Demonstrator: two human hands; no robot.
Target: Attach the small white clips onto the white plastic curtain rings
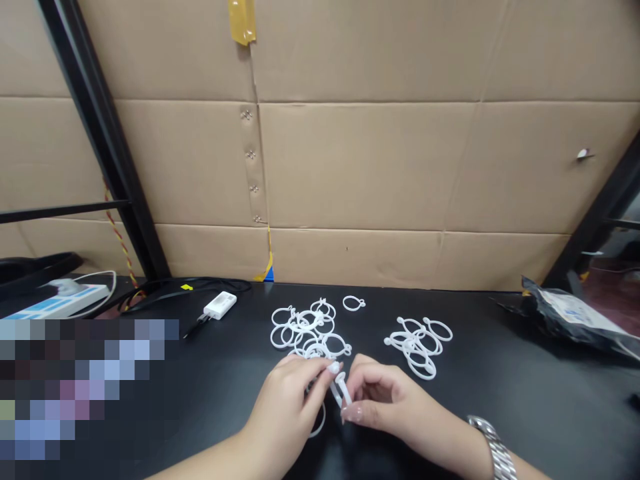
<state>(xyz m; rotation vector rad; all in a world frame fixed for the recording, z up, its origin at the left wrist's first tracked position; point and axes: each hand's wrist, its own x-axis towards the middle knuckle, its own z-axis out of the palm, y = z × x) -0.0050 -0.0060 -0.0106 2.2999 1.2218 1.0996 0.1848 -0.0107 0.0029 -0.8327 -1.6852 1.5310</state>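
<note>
Near the front middle of the table, my left hand [285, 403] pinches the knobbed end of a white plastic ring between thumb and fingertips. My right hand [387, 399] grips the same white plastic ring [344, 387] from the other side, thumb against bent fingers. Its band is seen nearly edge-on, and fingers cover part of it. Just beyond my left hand lies a loose pile of similar white rings [319, 320], each with a small round knob. Another white ring [323, 419] lies partly hidden beneath that hand. A second cluster of rings [410, 345] is beyond my right hand.
A single ring [363, 303] lies at the back of the black table [480, 400]. A white adapter [221, 305] and power strip [60, 303] sit to the left. A black plastic package [575, 313] lies at right. Cardboard [360, 167] walls the back; a pixelated patch hides the lower left.
</note>
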